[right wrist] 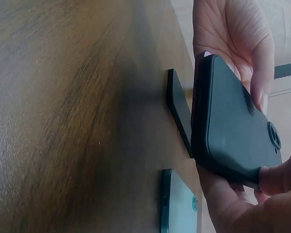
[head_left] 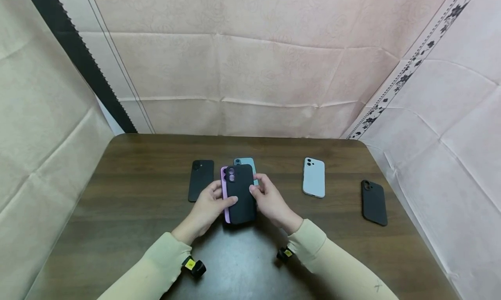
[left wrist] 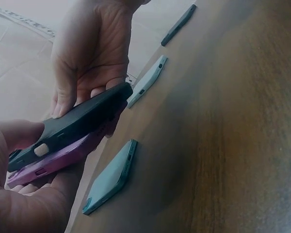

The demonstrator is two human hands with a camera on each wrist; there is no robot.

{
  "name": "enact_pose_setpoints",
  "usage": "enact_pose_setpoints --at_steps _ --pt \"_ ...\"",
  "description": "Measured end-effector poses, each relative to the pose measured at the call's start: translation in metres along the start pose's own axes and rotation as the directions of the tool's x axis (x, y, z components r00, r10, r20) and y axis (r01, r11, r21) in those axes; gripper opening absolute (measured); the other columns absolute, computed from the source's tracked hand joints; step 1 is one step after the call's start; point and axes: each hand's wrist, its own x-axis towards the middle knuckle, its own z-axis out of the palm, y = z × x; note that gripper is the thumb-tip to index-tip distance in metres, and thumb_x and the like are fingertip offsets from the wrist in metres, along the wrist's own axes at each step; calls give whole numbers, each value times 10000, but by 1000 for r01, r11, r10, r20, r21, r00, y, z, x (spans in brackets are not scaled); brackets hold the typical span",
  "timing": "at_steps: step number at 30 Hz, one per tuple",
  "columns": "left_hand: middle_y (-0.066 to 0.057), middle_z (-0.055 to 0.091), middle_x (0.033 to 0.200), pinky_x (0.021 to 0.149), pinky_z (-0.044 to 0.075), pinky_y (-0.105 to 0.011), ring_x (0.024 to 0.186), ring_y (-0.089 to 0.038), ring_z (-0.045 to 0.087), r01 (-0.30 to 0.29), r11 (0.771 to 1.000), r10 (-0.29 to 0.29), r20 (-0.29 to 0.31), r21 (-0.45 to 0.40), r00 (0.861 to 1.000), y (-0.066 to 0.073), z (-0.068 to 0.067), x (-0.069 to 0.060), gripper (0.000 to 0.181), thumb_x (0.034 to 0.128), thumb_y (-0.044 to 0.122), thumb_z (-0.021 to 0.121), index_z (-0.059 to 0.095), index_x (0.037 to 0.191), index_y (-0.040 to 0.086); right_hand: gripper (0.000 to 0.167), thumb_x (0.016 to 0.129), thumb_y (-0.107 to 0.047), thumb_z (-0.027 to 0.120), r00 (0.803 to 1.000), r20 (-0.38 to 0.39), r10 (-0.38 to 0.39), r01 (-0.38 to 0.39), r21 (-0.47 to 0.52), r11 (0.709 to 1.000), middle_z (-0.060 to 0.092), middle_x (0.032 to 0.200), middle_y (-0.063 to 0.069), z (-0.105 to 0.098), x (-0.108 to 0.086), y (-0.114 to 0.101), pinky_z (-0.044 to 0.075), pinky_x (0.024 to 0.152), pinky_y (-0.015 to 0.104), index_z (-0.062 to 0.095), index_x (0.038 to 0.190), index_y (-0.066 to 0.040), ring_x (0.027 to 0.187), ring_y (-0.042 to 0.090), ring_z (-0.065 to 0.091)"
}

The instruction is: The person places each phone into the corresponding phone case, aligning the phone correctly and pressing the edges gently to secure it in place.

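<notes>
Two stacked phone cases are held above the table, a black case (head_left: 242,198) (right wrist: 237,126) on top and a purple case (head_left: 224,182) (left wrist: 63,158) beneath, sticking out at the left. My left hand (head_left: 207,208) grips both from the left side, its thumb on the black back and fingers underneath. On the right side, my right hand (head_left: 274,202) pinches the black case near its edge, thumb on top. A teal phone case (head_left: 245,161) (left wrist: 109,179) lies on the table just behind them, partly hidden by the held cases in the head view.
On the wooden table (head_left: 137,182), a black case (head_left: 201,180) lies behind my left hand. To the right lie a light blue case (head_left: 314,177) and, farther right, another black case (head_left: 374,203). Cloth sheets (head_left: 274,74) hang behind and at both sides.
</notes>
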Motion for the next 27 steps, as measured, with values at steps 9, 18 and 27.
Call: enact_pose_setpoints --at_steps 9,18,27 --pt "-86 613 1271 876 515 -382 1076 -240 640 -14 1000 14 13 -8 1000 -3 0 2 518 893 72 695 453 1350 104 303 1025 -192 497 999 27 18 -19 13 1000 588 1054 145 1 2 3 545 658 368 427 1320 -187 827 260 593" --pt "-119 596 1293 876 513 -386 1094 -253 631 3 1000 -1 58 -30 998 -4 -2 0 516 921 38 645 418 1382 86 336 1018 -230 517 999 42 19 -17 -30 999 595 1066 126 0 1 4 551 688 419 441 1344 -204 812 271 598" --pt "-123 529 1373 910 493 -384 1149 -240 593 20 999 -22 61 28 998 -4 0 -1 506 951 42 599 398 1413 91 378 1009 -266 534 1000 13 14 -14 -32 999 579 1038 124 -6 3 4 546 732 498 472 1378 -206 813 336 597"
